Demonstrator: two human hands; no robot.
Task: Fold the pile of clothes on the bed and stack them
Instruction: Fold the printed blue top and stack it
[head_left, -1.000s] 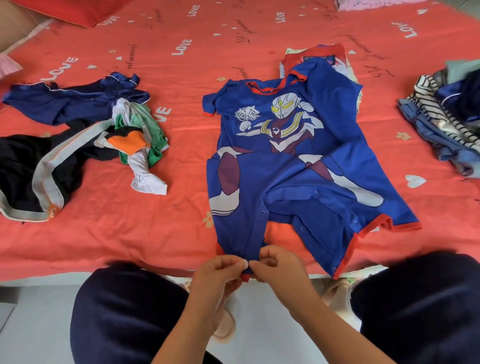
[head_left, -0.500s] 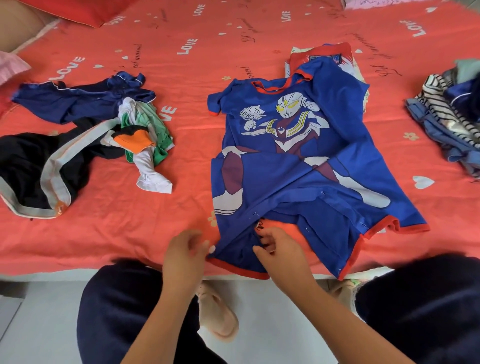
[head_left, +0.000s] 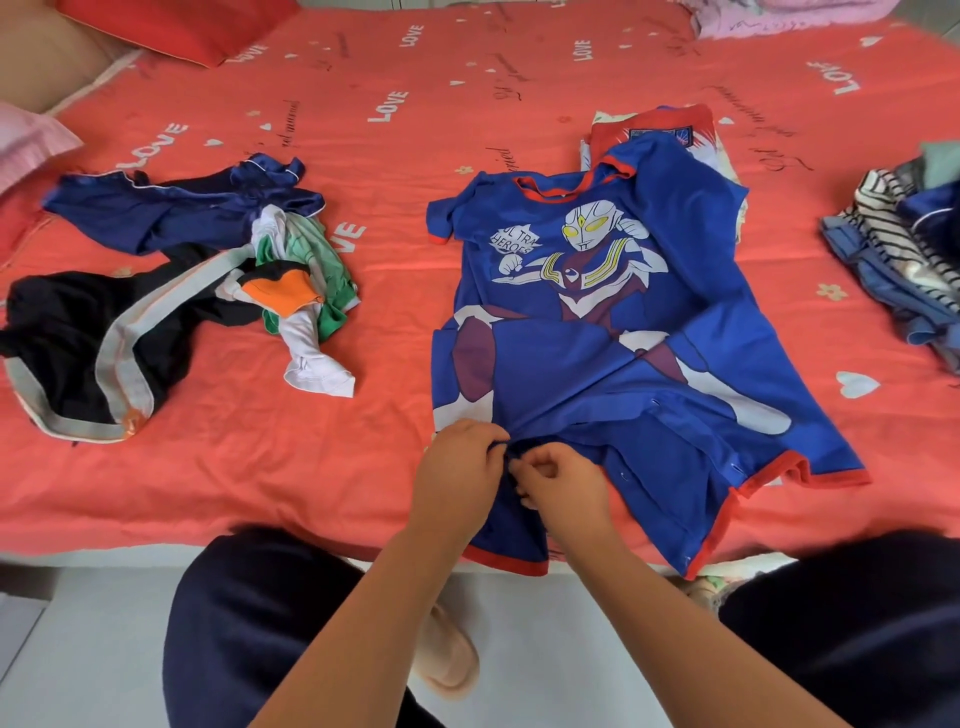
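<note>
A blue child's romper (head_left: 597, 332) with red trim and a printed hero figure lies spread on the red bed sheet (head_left: 363, 130), its lower edge hanging over the bed's front edge. My left hand (head_left: 460, 467) and my right hand (head_left: 563, 486) meet at the snap placket near the crotch, both pinching the blue fabric with curled fingers. To the left lies a loose pile: a dark blue garment (head_left: 171, 208), a black garment with grey stripes (head_left: 93, 343) and a green, white and orange one (head_left: 301, 291).
A folded red and white piece (head_left: 660, 124) peeks from under the romper's collar. Striped and blue clothes (head_left: 898, 260) are heaped at the right edge. A red pillow (head_left: 176, 26) lies at the back left. My knees and a slipper (head_left: 449, 660) are below the bed.
Both hands have moved up from the romper's bottom hem to a point higher on the snap placket and have come together again, pinching the fabric there.
</note>
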